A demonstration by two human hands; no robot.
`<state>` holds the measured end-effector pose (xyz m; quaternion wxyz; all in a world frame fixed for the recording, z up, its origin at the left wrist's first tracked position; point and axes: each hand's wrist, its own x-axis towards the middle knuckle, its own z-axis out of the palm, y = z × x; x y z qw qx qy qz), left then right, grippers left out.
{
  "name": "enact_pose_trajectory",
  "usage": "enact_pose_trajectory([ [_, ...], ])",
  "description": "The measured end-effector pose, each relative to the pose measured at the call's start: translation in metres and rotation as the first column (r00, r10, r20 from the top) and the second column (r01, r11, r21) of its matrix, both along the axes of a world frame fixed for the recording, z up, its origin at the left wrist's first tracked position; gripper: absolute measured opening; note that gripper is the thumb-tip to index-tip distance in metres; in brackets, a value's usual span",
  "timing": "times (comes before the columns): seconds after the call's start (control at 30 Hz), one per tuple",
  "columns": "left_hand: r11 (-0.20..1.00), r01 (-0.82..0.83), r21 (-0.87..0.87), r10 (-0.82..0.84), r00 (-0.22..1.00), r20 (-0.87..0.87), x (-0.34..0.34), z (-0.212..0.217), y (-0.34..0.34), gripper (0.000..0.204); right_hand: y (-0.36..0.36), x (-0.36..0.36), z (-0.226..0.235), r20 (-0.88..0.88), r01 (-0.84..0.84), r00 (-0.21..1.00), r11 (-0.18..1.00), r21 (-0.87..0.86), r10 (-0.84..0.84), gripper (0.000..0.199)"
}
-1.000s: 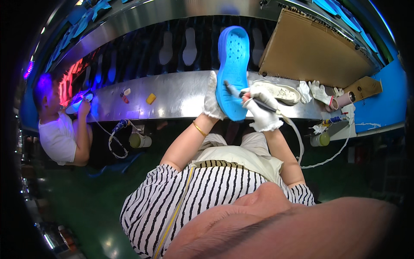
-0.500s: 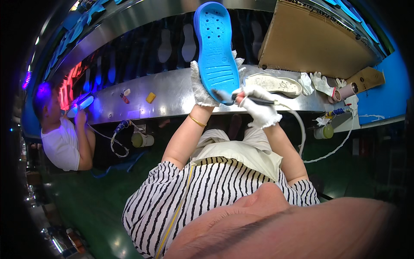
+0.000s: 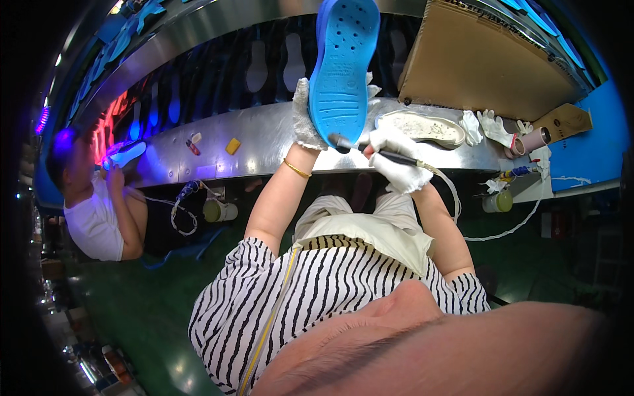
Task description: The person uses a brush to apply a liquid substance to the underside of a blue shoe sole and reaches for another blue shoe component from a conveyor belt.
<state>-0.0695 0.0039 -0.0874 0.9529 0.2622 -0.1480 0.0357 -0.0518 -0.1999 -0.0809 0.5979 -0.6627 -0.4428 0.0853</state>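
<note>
A blue shoe sole (image 3: 340,79) is held up over the bench edge by my left hand (image 3: 305,119), in a whitish knit glove. The thumb lies along its left side and fingertips show past its right side. Holes dot the sole's far end, and curved ridges cross its near end. Gloved in white with a bare fingertip showing, my right hand (image 3: 396,158) grips a dark-handled brush (image 3: 389,155). The brush head is at the heel's near edge; a pale hose runs from the handle's back end.
A metal bench (image 3: 257,148) spans the front, with a yellow block (image 3: 232,146) on it. Dark shoe-shaped pieces line up behind. At right are a white sole (image 3: 422,129), loose gloves (image 3: 492,125) and a cardboard box (image 3: 489,59). A co-worker (image 3: 99,211) sits at left holding a lit blue sole.
The blue sole has shifted right and tilted, its far end leaning right. The brush has moved from the heel's inner surface toward its near edge. My left hand still holds the sole.
</note>
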Motion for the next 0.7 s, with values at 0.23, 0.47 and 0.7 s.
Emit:
enact_pose_trajectory([
  [0.23, 1.0, 0.025, 0.016, -0.023, 0.995, -0.093, -0.001, 0.014, 0.001, 0.08, -0.006, 0.007, 0.001, -0.118, -0.019, 0.993, 0.999, -0.042, 0.014, 0.011],
  [0.47, 0.989, 0.146, 0.016, -0.146, 0.989, -0.017, 0.003, 0.025, 0.004, 0.084, -0.02, -0.007, -0.003, -0.221, -0.119, 0.97, 0.989, -0.091, 0.096, 0.012],
  [0.7, 0.978, 0.206, 0.023, -0.196, 0.956, -0.22, 0.009, 0.024, 0.002, 0.066, 0.004, 0.008, 0.01, 0.216, -0.139, 0.971, 0.975, 0.174, 0.1, 0.019],
])
